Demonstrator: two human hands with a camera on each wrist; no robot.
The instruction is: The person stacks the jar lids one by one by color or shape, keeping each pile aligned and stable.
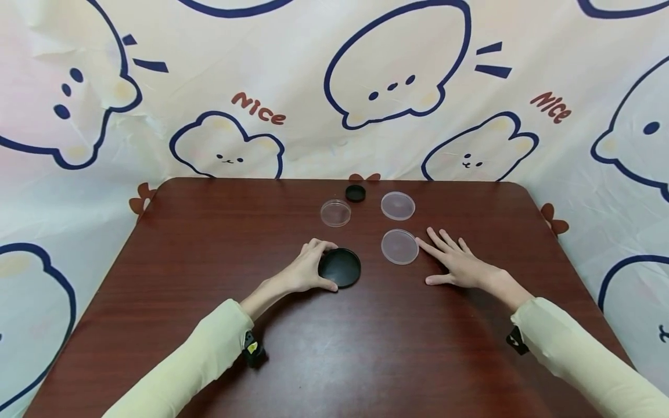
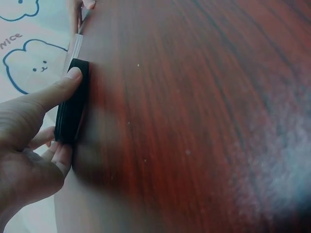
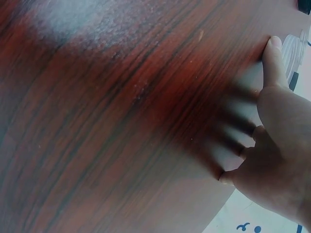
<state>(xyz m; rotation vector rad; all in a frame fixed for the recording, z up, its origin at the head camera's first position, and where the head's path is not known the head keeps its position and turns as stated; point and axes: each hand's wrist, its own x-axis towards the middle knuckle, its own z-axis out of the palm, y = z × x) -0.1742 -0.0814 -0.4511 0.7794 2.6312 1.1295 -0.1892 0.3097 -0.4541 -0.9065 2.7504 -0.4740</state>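
In the head view my left hand (image 1: 309,268) grips a large round black lid-like disc (image 1: 341,268) by its left side, with the thumb on the near edge and fingers at the far edge. Seen edge-on in the left wrist view, the black disc (image 2: 73,104) is fairly thick and stands between thumb and fingertips. My right hand (image 1: 460,264) lies low over the table with its fingers spread and straight. Its index fingertip is right at the rim of a clear round dish (image 1: 399,247). In the right wrist view the right hand (image 3: 279,131) holds nothing.
Behind the hands lie another clear round dish (image 1: 398,206), a third clear dish (image 1: 336,213) and a small black round piece (image 1: 355,193), close to the far edge of the brown wooden table (image 1: 209,255). A cartoon-printed cloth (image 1: 303,64) hangs beyond the table.
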